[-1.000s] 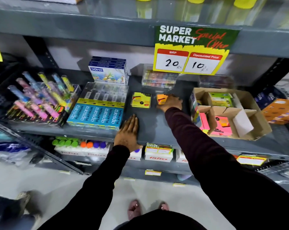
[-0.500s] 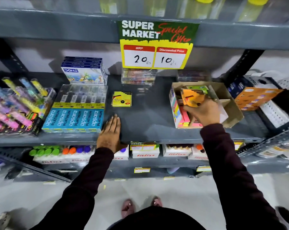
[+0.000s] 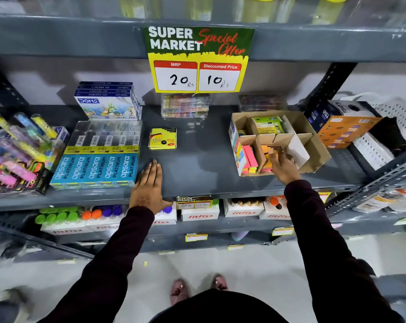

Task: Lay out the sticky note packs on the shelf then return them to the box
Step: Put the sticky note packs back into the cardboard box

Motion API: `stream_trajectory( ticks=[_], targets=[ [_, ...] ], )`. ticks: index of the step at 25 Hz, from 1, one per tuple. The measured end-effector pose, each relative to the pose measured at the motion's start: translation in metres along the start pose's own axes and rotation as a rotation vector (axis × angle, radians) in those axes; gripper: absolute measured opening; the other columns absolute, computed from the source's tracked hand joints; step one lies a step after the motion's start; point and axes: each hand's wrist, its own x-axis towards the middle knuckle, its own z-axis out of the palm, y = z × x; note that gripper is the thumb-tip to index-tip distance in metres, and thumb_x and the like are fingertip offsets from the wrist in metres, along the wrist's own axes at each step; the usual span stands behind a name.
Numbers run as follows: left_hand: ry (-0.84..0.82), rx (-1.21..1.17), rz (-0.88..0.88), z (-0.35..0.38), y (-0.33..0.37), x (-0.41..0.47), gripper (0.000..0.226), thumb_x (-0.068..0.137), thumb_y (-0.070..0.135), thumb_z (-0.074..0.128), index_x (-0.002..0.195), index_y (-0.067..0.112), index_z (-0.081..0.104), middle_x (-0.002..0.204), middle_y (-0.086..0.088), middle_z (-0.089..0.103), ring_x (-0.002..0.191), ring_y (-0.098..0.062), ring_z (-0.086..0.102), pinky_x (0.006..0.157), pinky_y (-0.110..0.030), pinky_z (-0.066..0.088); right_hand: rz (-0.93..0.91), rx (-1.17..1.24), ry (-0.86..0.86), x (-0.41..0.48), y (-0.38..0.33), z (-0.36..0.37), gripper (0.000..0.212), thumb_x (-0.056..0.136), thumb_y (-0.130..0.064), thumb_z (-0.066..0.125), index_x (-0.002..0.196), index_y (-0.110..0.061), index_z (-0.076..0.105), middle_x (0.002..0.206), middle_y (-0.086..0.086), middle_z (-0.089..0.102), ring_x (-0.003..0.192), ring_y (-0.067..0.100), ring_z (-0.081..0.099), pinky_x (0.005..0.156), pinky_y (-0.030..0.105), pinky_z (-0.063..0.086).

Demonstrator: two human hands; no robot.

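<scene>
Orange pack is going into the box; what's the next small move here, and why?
Probably: let go of the orange pack, which the right hand has already lowered into a middle slot of the cardboard box, then reach for the yellow pack, the only one out on the shelf. The left hand lies flat, empty.

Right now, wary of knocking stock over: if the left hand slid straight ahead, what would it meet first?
Probably the yellow sticky note pack, lying just beyond the left hand's fingertips; bare shelf lies between.
</scene>
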Motion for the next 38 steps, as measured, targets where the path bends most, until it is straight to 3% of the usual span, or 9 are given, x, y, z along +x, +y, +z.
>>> stream_trajectory(
  ticks=[5,12,16,19,23,28,31,34,38],
  targets=[
    [-0.006,0.009,0.004,-0.001,0.0,0.0,0.132,0.048,0.064,0.078,0.142,-0.001,0.014,0.152,-0.019,0.019,0.14,-0.03,0.018,0.113,-0.04,0.015,-0.014,-0.239,0.033,-0.002,-0.002,0.01,0.06,0.1,-0.036,0.036,0.149,-0.006,0.02,0.154,0.029,0.019,0.142,0.047,0.017,0.117,0.053,0.019],
    [-0.011,-0.018,-0.003,-0.003,0.001,0.0,0.12,0.056,0.052,0.081,0.141,-0.003,0.017,0.151,-0.02,0.023,0.138,-0.031,0.024,0.113,-0.041,0.024,-0.185,-0.289,0.366,-0.028,-0.081,0.007,0.056,0.097,-0.038,0.034,0.135,0.003,0.04,0.136,0.031,0.045,0.127,0.044,0.042,0.104,0.048,0.037],
    [-0.03,-0.068,0.007,-0.007,0.001,-0.003,0.119,0.069,0.058,0.069,0.143,0.003,-0.006,0.156,-0.012,-0.004,0.143,-0.024,-0.001,0.116,-0.034,0.003,-0.409,-0.262,0.203,-0.039,-0.143,0.038,0.052,0.099,-0.037,0.039,0.134,0.001,0.043,0.133,0.027,0.051,0.127,0.039,0.045,0.104,0.043,0.038],
    [-0.008,-0.077,0.018,-0.008,0.0,-0.002,0.113,0.073,0.059,0.063,0.142,0.002,-0.006,0.155,-0.012,-0.006,0.143,-0.023,-0.005,0.114,-0.031,-0.002,-0.496,-0.262,-0.046,-0.027,-0.188,0.073,0.059,0.097,-0.039,0.046,0.139,0.001,0.038,0.14,0.026,0.046,0.13,0.037,0.044,0.108,0.041,0.035],
    [0.003,-0.084,0.016,-0.001,-0.002,0.0,0.105,0.075,0.051,0.064,0.143,0.001,0.001,0.154,-0.012,-0.003,0.142,-0.024,0.003,0.116,-0.035,0.006,-0.551,-0.329,-0.3,0.002,-0.223,0.105,0.08,0.084,-0.04,0.067,0.145,-0.005,0.031,0.148,0.022,0.037,0.136,0.034,0.038,0.112,0.037,0.033],
    [-0.031,0.004,0.01,0.003,-0.005,0.003,0.119,0.042,0.055,0.083,0.133,-0.004,0.035,0.139,-0.02,0.046,0.125,-0.03,0.048,0.1,-0.038,0.042,-0.664,-0.499,-0.448,0.028,-0.252,0.11,0.1,0.078,-0.033,0.076,0.151,-0.003,0.013,0.16,0.016,0.016,0.147,0.031,0.02,0.121,0.035,0.022],
    [-0.045,0.007,0.009,0.003,-0.005,0.004,0.115,0.044,0.049,0.086,0.133,-0.001,0.032,0.136,-0.015,0.05,0.122,-0.025,0.051,0.096,-0.033,0.046,-0.669,-0.577,-0.403,0.032,-0.256,0.109,0.097,0.074,-0.04,0.078,0.147,-0.004,0.026,0.155,0.018,0.03,0.141,0.033,0.032,0.115,0.037,0.03],
    [-0.019,-0.001,0.0,0.003,-0.004,0.002,0.111,0.047,0.041,0.087,0.134,-0.001,0.033,0.138,-0.016,0.048,0.123,-0.027,0.05,0.098,-0.035,0.044,-0.657,-0.548,-0.32,0.024,-0.248,0.101,0.081,0.065,-0.045,0.081,0.127,-0.001,0.052,0.133,0.022,0.055,0.123,0.035,0.051,0.099,0.034,0.045],
    [0.001,-0.078,0.007,0.003,-0.005,0.001,0.106,0.055,0.054,0.07,0.136,-0.004,0.032,0.143,-0.021,0.039,0.129,-0.033,0.041,0.106,-0.045,0.03,-0.591,-0.436,-0.182,-0.002,-0.219,0.078,0.079,0.063,-0.047,0.08,0.123,-0.002,0.054,0.128,0.02,0.056,0.119,0.033,0.052,0.101,0.035,0.043]
  ],
)
